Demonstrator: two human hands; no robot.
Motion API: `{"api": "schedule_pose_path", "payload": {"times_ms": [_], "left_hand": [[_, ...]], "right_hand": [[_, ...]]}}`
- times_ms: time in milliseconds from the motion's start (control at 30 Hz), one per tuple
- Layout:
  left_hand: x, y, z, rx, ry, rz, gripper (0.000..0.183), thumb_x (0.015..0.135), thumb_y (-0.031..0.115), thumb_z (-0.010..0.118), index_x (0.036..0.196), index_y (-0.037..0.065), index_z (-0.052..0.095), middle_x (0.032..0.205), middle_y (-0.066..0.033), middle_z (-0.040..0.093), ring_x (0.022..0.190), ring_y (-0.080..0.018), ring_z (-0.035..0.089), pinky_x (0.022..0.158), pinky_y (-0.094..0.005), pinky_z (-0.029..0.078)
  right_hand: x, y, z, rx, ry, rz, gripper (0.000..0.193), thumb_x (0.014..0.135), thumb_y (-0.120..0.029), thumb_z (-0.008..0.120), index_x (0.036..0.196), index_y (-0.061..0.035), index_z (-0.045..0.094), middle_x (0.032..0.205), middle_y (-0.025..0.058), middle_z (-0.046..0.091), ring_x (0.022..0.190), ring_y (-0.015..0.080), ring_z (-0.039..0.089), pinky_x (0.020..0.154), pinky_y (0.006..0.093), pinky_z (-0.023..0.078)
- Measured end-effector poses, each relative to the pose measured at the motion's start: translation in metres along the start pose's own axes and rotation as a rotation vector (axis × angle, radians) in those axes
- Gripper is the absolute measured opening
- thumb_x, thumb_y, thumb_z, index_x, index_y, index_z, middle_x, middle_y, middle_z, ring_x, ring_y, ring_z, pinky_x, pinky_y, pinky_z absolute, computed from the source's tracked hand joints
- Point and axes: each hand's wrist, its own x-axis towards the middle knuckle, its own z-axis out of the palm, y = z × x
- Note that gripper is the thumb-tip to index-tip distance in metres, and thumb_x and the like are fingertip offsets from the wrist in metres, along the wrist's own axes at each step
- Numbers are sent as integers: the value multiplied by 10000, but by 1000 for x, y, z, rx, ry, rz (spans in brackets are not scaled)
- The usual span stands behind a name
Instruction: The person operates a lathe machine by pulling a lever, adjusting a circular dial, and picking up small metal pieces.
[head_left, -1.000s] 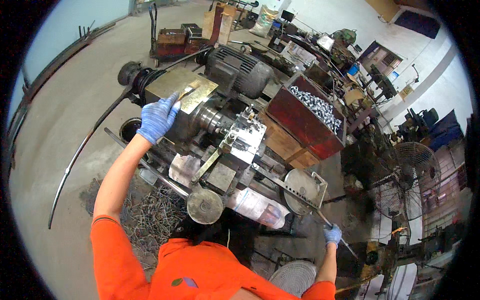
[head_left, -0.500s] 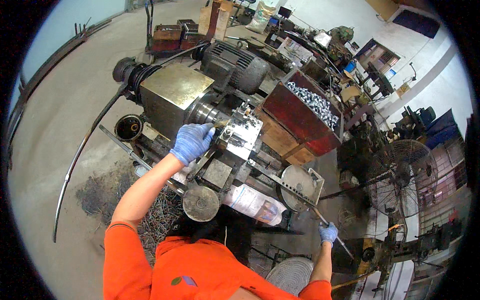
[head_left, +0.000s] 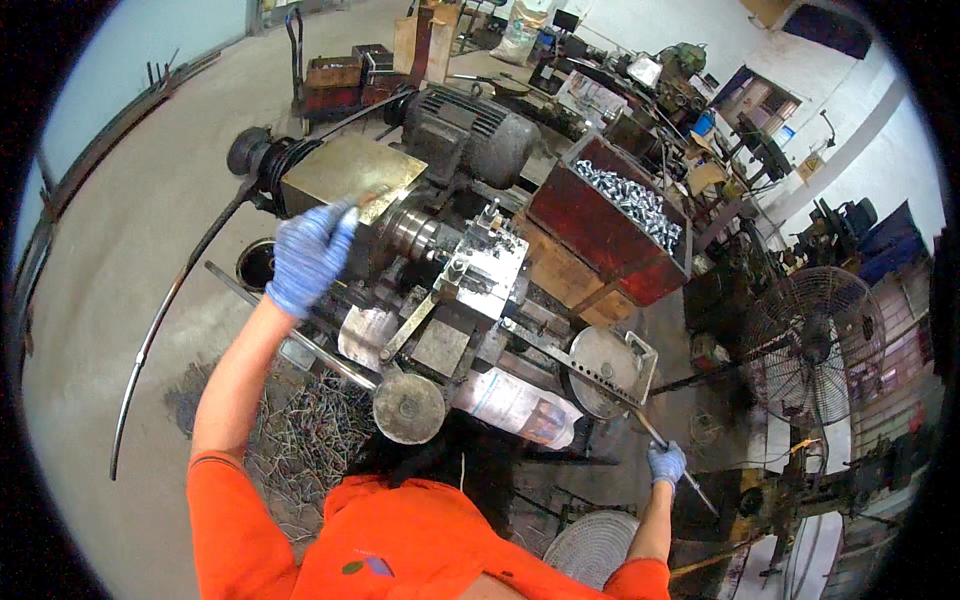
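Brush and lever rod held at a small lathe, with snagging as the likeliest trouble.
What appears to be a small brush (head_left: 372, 196), blurred, is pinched in the curled fingers of the left hand (head_left: 312, 258), over the edge of the headstock's brassy cover plate (head_left: 345, 165); whether the plate is touched cannot be told. The metal rod (head_left: 702, 493) beyond the perforated bar (head_left: 585, 375) is wrapped by the closed right hand (head_left: 667, 464). Whether the spindle (head_left: 412, 232) is turning cannot be told; if it is, the knit glove or bristles could be caught, since both are held close beside it. If the rod were pushed unevenly while attention is on the brush, the tool slide (head_left: 488, 265) could be shifted unintentionally.
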Motion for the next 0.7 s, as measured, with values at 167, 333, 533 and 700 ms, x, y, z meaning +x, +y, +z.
{"api": "schedule_pose_path", "payload": {"times_ms": [167,333,533,700], "left_hand": [[12,-60,0,300,-263,-46,309,858,355,538,1059,143,638,746,-172,619,652,-320,605,599,-407,467],[9,-45,-23,102,-181,-219,405,876,388,513,1173,120,574,688,-167,608,652,-289,616,599,-392,458],[-108,-145,-86,127,-222,-701,427,896,394,498,1013,1,619,530,-90,533,432,-176,535,432,-317,423],[-153,-175,-65,-86,-199,-1064,530,865,492,509,800,-26,595,476,-94,497,342,-178,479,329,-299,381]], "right_hand": [[-22,-10,-8,81,-27,16,446,691,-478,636,872,-70,643,861,173,642,827,363,594,787,426,457],[-82,49,-17,181,-118,157,377,690,-431,650,832,-83,652,811,178,641,799,373,602,707,430,472],[-144,188,8,2,-197,377,424,713,-435,636,825,-28,668,822,232,630,826,394,610,729,448,480],[-183,245,38,-108,-286,397,518,615,-481,687,850,-20,655,884,197,642,843,397,607,733,453,486]]}}
